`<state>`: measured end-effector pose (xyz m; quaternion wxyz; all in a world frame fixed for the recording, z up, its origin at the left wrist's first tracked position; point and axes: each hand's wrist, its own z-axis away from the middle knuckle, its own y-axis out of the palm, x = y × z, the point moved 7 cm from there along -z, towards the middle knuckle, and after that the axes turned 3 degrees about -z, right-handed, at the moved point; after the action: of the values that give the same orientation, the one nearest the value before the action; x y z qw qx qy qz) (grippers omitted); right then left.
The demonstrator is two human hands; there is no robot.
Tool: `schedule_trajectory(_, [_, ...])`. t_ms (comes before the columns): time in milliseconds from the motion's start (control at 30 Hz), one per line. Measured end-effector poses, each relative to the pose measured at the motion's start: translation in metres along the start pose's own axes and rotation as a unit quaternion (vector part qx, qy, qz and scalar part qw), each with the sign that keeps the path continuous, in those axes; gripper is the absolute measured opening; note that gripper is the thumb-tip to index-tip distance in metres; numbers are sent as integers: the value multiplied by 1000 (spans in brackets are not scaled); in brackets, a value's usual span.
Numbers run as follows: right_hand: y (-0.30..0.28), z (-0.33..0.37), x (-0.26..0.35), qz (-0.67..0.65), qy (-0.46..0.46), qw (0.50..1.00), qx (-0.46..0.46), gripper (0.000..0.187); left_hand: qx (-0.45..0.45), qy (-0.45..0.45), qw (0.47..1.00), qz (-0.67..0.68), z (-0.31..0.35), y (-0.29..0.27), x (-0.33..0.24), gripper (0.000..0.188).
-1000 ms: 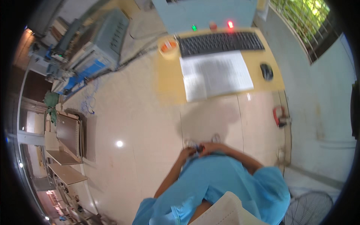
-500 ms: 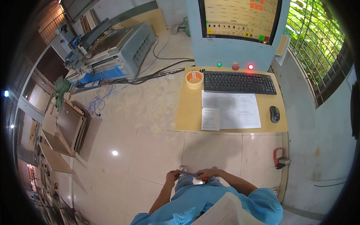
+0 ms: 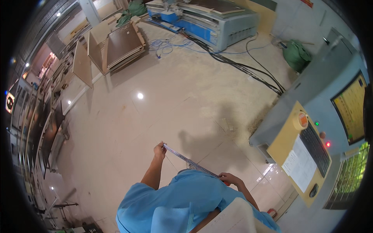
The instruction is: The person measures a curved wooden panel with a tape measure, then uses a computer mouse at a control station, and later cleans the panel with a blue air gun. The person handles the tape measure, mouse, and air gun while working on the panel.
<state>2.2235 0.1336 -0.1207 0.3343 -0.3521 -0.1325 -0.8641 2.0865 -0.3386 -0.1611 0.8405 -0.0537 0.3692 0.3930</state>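
One tape measure (image 3: 190,160), pulled out straight at lower centre of the frame: left hand (image 3: 159,150) pinches its free end, right hand (image 3: 229,179) grips the case end. At right, one worktop (image 3: 282,144) bearing one keyboard (image 3: 315,146), one mouse (image 3: 313,190), one tape roll (image 3: 302,120) and two paper sheets (image 3: 297,165); one screen (image 3: 352,106) above.

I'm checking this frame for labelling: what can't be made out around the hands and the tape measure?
- Tape measure markings: too small in the head view.
- Its case at the right hand: mostly hidden by the fingers and the blue sleeve.
- Left hand grip on the tape's end: too small to tell.
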Motion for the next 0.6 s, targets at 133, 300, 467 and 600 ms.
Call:
schedule_trajectory(133, [-20, -49, 52, 54, 19, 998, -13, 51, -28, 12, 996, 90, -28, -25, -19, 12])
schedule_trajectory(300, [-47, -95, 113, 120, 20, 992, -14, 56, -54, -35, 991, 117, -60, -44, -44, 10])
schedule_trajectory(467, [-69, -154, 166, 140, -6, 990, -16, 54, -48, -26, 991, 123, -92, -7, -58, 14])
schedule_trajectory(600, [-98, -221, 222, 204, -34, 978, -1, 50, -31, -2, 992, 125, -133, 38, -95, 17])
